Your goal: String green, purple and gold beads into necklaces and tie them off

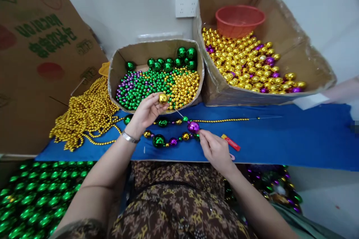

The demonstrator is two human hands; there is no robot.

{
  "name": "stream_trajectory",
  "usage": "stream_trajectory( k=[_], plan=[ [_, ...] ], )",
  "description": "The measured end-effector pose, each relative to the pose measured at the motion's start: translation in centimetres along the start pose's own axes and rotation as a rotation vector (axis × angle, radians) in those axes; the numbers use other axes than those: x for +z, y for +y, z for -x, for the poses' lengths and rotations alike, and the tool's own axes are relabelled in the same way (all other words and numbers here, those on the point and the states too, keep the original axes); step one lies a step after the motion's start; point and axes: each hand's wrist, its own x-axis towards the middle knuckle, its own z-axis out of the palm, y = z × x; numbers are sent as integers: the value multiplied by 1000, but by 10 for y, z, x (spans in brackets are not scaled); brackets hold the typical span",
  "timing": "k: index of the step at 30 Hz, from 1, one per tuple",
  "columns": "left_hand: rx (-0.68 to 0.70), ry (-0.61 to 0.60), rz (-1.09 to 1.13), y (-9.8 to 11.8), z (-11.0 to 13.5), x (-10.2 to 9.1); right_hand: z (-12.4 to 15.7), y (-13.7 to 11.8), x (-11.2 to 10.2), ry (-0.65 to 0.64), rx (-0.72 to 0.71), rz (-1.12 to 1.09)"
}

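My left hand (147, 111) is raised at the front rim of the smaller bead box. Its thumb and fingers are closed on a large shiny gold bead (163, 98). Lower and to the right, my right hand (215, 148) pinches at a big purple bead (193, 126); its fingertips partly hide the strand there. A small green bead (185, 118) sits just above the purple one, with a thin pale line running up from it toward my left hand. The bead strand (173, 142) of green, gold and purple beads curves over the blue cloth (266, 140) between my hands.
A smaller cardboard box (113, 58) holds green, purple and gold beads. The larger box (314, 56) holds gold and purple beads and a red basin (239, 20). Gold bead chains (86, 112) lie heaped at left. A red-yellow item (232, 143) lies beside my right hand.
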Motion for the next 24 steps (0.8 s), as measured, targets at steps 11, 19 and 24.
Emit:
stream_trajectory(
  k=[11,19,24],
  plan=[
    [-202,-36,242,-21,16,26,3,0,-5,23,-8,44],
    [-210,-95,169,-23,16,22,3,1,-5,0,14,34],
    [-165,-140,62,-24,20,23,4,2,-5,7,3,60]
  ],
)
